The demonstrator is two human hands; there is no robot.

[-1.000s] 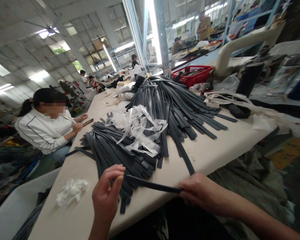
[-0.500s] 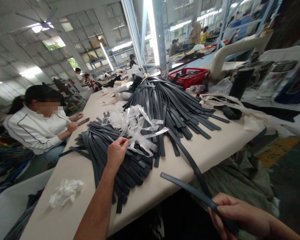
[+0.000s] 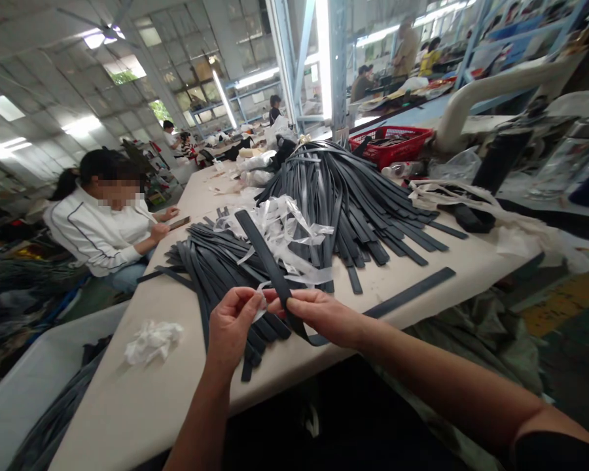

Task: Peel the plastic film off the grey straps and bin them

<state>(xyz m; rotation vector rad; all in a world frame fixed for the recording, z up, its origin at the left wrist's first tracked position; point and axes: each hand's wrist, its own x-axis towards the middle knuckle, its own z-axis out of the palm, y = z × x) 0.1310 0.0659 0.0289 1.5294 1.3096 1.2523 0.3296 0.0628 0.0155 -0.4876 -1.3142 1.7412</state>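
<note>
My right hand [image 3: 324, 315] grips a dark grey strap [image 3: 261, 252] near its bend; one end points up and away, and the other runs right behind my wrist across the table. Close beside it, my left hand [image 3: 234, 325] pinches a strip of clear plastic film [image 3: 261, 307] between thumb and fingertips. The two hands nearly meet. Beyond them lies a tangled heap of film strips [image 3: 287, 226] on top of the straps. A smaller pile of dark straps [image 3: 206, 261] spreads behind my left hand, and a larger bundle [image 3: 343, 196] fans out farther back.
A crumpled white wad [image 3: 153, 341] lies on the table [image 3: 112, 399] at left. Across the left edge, a person [image 3: 105, 222] in a white jacket holds a phone. A red basket [image 3: 390, 147], a clear bottle [image 3: 400, 170] and cloth strips [image 3: 451, 190] are at back right.
My right hand has come from the lower right to beside my left hand, bringing the strap with it. My left hand has drawn closer with a film strip. The view has shifted slightly.
</note>
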